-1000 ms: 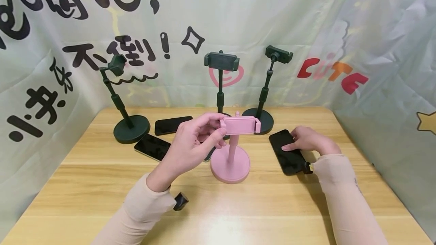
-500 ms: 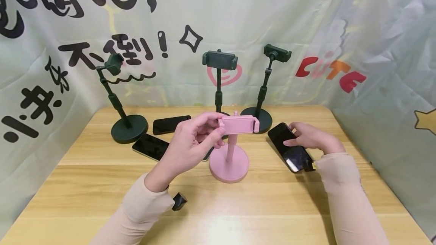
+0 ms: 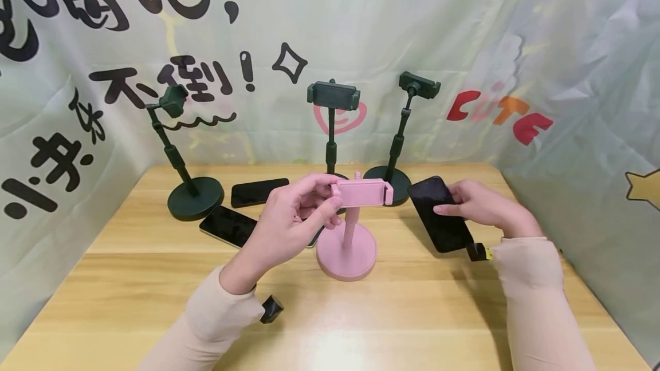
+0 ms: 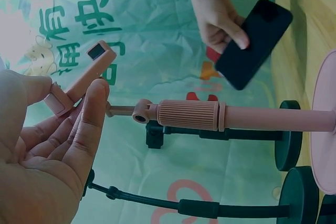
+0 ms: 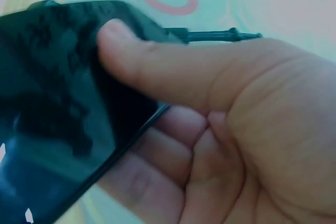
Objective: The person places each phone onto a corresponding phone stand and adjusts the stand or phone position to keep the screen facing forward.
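R fingers [image 5: 163, 150] pinch slim black glass-front phone [image 3: 438, 223]: prob. stiff, slick, fragile; hold by edges. L fingers [image 3: 318, 180] pinch pink plastic clamp [image 3: 362, 192].

on backdrop cloth [image 3: 402, 10] | "CUTE" lettering [image 3: 510, 110] | black "不倒!" characters [image 3: 183, 79] | black "小快乐" characters [image 3: 58, 159]

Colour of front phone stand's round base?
The base is pink; best seen in the head view.

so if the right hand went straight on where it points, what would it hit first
Past the black phone the right hand holds, probably the pink stand; depth is unclear, so the rightmost green stand could come first.
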Demonstrator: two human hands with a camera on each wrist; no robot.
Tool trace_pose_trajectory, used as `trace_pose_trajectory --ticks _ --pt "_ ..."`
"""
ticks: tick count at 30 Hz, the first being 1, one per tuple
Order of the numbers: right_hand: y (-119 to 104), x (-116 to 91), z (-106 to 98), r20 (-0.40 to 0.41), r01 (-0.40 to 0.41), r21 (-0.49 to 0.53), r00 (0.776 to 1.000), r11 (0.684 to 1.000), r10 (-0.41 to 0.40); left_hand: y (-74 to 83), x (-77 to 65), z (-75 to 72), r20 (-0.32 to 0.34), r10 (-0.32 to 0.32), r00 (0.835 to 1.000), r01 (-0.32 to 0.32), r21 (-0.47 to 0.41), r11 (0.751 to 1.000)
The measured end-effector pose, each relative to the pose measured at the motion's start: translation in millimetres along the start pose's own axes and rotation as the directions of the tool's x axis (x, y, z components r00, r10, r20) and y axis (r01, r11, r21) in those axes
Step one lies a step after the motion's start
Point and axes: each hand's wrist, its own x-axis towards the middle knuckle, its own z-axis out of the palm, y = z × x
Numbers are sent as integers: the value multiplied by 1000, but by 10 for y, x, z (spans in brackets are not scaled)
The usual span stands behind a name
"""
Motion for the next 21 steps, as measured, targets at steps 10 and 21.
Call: trace_pose_trajectory --ticks 10,21 --pt "-124 -128 -58 -198 127 -32 971 991 -131 -16 -21 -9 2 -14 1000 14 2 1000" --pt "-234 -206 -110 -315 101 45 945 994 -82 -9 6 -14 13 -14 1000 15 -26 1000"
